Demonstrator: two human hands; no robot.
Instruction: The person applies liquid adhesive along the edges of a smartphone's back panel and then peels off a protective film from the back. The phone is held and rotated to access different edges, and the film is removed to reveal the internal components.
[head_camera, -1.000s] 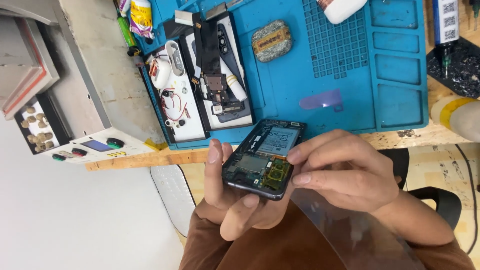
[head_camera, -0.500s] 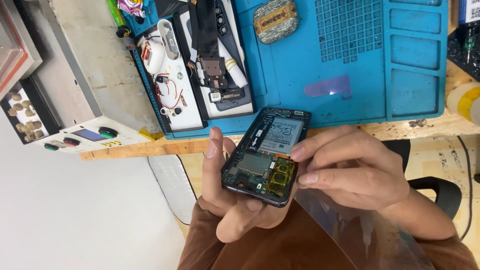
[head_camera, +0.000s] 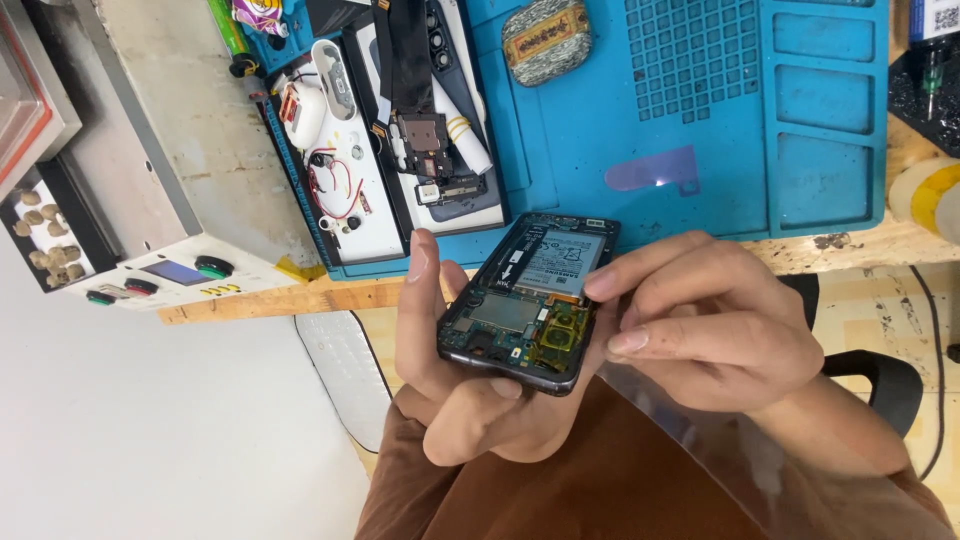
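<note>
Hands and opened phone (head_camera: 528, 300) barely budged since a moment ago, hovering off the bench's front edge, left hand (head_camera: 455, 385) cradling it, right hand (head_camera: 700, 325) pinching its side — looks mid-teardown, next needs careful prying.

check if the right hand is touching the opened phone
Touching: the head view shows the right hand with fingertips pressed on the phone's edge.

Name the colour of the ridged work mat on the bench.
Blue silicone work mat; head view shows it best.
</note>
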